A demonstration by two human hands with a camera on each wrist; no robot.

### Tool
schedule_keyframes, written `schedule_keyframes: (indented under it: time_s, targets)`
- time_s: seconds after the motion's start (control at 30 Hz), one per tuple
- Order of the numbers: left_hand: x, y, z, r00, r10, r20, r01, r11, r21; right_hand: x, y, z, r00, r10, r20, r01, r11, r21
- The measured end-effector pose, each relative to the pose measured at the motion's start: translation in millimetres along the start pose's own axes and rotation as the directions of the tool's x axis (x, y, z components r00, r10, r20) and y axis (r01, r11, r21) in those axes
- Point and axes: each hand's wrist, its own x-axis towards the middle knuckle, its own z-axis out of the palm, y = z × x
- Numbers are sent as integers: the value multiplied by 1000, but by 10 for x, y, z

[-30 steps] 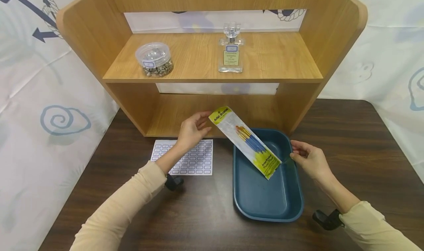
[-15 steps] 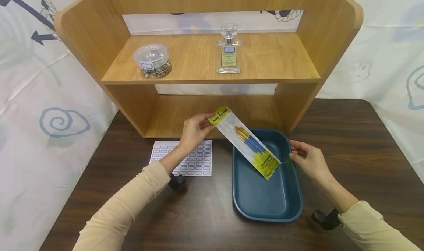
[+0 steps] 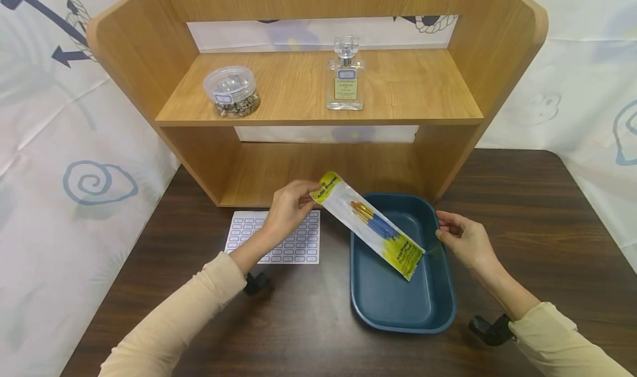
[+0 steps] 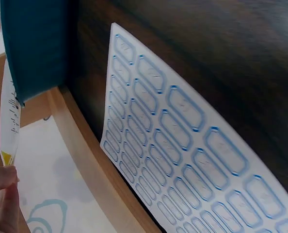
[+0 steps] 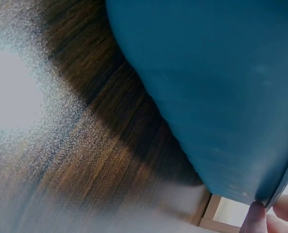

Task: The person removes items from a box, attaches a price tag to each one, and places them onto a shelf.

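In the head view my left hand (image 3: 292,204) pinches the upper yellow end of a clear packet of artist brushes (image 3: 370,225). Several blue-handled brushes show inside it. The packet slants down to the right over a dark blue plastic tray (image 3: 390,313), its lower end above or in the tray; contact with the floor cannot be told. In the left wrist view my left fingers (image 4: 6,199) grip the packet's edge (image 4: 9,116). My right hand (image 3: 468,243) holds the tray's right rim, thumb and finger on either side, as the right wrist view shows on the tray wall (image 5: 207,97).
A wooden two-tier shelf (image 3: 298,120) stands behind the tray. Its upper board bears a round clear jar (image 3: 231,91) of small metal pieces and a perfume bottle (image 3: 345,78). A sheet of labels (image 3: 293,244) lies on the dark table (image 3: 298,321), partly under my left forearm.
My left hand and the brush packet have come slightly down and toward me, so the packet's lower end sits further over the tray. The right hand and tray have stayed in place.
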Motion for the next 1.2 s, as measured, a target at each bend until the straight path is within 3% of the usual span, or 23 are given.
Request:
schedule_keyframes:
  time_s: [0.17, 0.43, 0.77, 0.97, 1.2]
  targets:
    - [-125, 10, -61, 1000, 21, 12, -21, 999, 24, 3, 0, 3, 1000, -4, 1, 4, 1000, -1]
    - [-309, 4, -155, 995, 90, -31, -90, 996, 24, 7, 2, 4, 1000, -6, 10, 6, 1000, 0]
    - [-549, 32, -261, 961, 274, -42, -270, 960, 80, 9, 2, -2, 1000, 5, 16, -5, 1000, -3]
    - [-671, 35, -312, 949, 311, -52, -305, 947, 100, 12, 4, 9, 1000, -2, 2, 2, 1000, -1]
    - [-805, 43, -388, 946, 319, -65, -307, 941, 145, 11, 11, 22, 1000, -11, -1, 11, 1000, -2]
